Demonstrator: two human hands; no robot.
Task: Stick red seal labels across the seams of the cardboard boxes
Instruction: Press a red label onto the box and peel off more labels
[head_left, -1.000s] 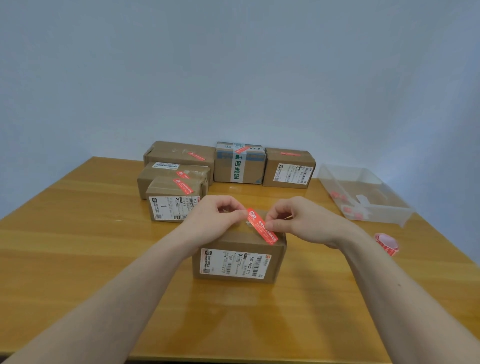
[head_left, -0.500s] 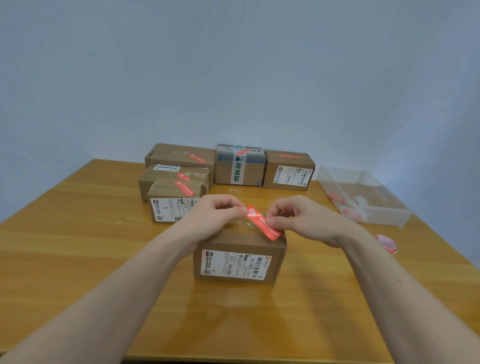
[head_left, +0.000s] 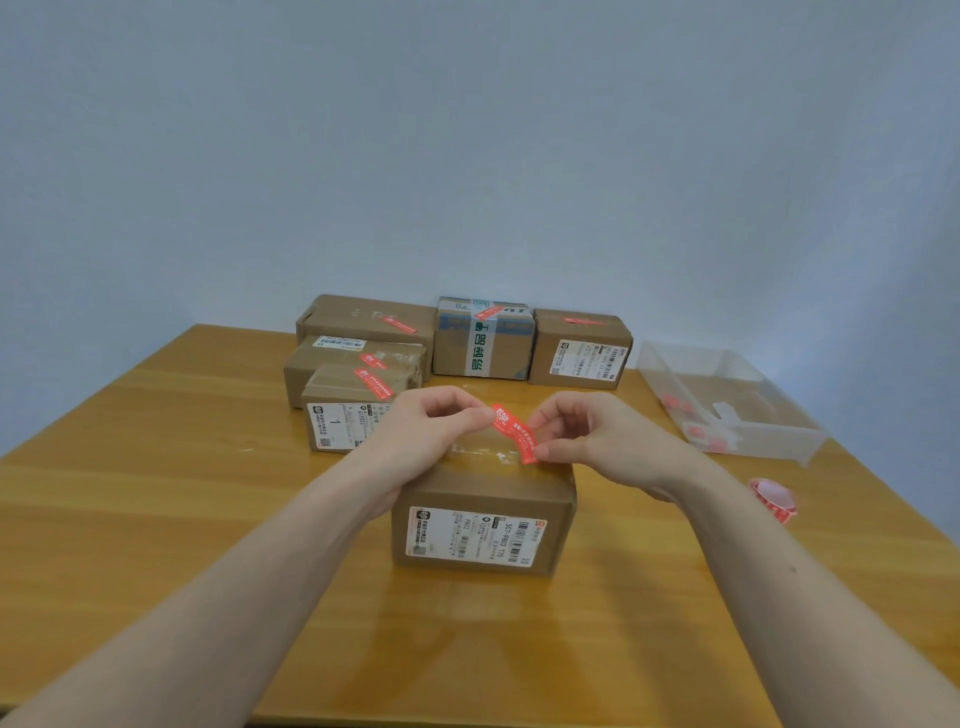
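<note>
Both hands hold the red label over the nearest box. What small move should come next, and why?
Probably lower the red seal label onto the taped seam of the nearest cardboard box and press it flat. The left hand and right hand each pinch one end, and the label arches above the top, seemingly not yet stuck.

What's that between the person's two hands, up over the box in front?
In the head view, a red seal label spans from the left hand to the right hand; each hand's fingers pinch one end, above the nearest cardboard box.
</note>
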